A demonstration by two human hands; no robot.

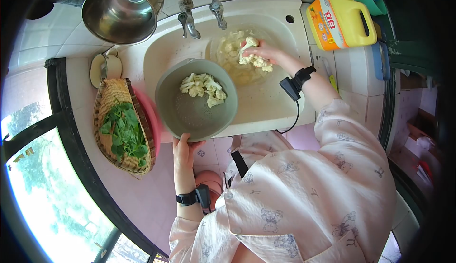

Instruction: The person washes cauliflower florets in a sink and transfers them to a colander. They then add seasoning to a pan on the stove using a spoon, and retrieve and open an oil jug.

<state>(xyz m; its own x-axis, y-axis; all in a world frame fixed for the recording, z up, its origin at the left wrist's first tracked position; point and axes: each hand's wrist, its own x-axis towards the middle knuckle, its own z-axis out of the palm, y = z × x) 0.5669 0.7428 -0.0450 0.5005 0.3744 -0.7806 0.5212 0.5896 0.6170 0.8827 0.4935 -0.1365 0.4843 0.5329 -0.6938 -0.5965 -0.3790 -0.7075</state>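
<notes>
My left hand (pixel 185 154) grips the near rim of a grey-green colander (pixel 164 99), which is held over the left part of the sink. Several cauliflower florets (pixel 203 88) lie inside the colander, toward its far side. Over the sink basin, my right hand (pixel 263 52) is closed around a bunch of cauliflower (pixel 256 62). Below that hand, water fills the basin, and more pale pieces show in it, blurred by the surface. Part of the left hand's fingers is hidden beneath the colander.
Two taps (pixel 216 9) stand behind the white sink (pixel 280 116). To the left are a steel pot (pixel 118 18), an enamel mug (pixel 112 66) and a wicker basket (pixel 102 135) with green leaves. A yellow detergent jug (pixel 351 25) and a knife (pixel 331 75) are at right.
</notes>
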